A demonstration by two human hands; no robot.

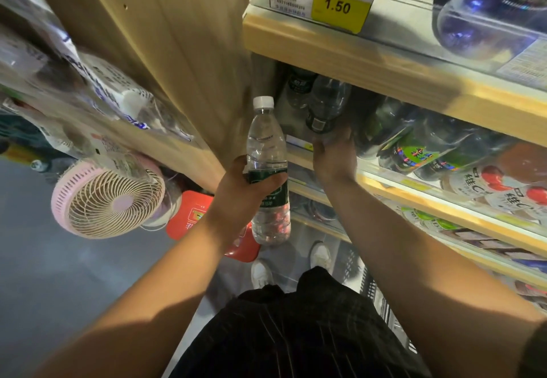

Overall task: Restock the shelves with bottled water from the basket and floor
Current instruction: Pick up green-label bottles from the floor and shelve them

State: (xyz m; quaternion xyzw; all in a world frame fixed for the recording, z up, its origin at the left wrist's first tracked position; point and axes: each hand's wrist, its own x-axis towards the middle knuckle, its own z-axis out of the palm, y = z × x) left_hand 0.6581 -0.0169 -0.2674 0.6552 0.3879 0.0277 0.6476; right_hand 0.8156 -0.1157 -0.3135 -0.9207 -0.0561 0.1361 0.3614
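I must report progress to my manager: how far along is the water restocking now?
Done: one back bottle already stands deep on the shelf. In hand: the right hand appears to grip a front bottle at the shelf edge, while the left hand holds a white-capped bottle upright. Left: that bottle, and whatever is in the basket by the feet, whose contents are hidden.

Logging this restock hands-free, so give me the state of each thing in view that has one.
Clear plastic water bottle with white cap and green label: capped, upright, held off the pale wooden shelf.
Left hand: grips that bottle.
Right hand: on a dark-labelled clear bottle on the shelf; grip unclear.
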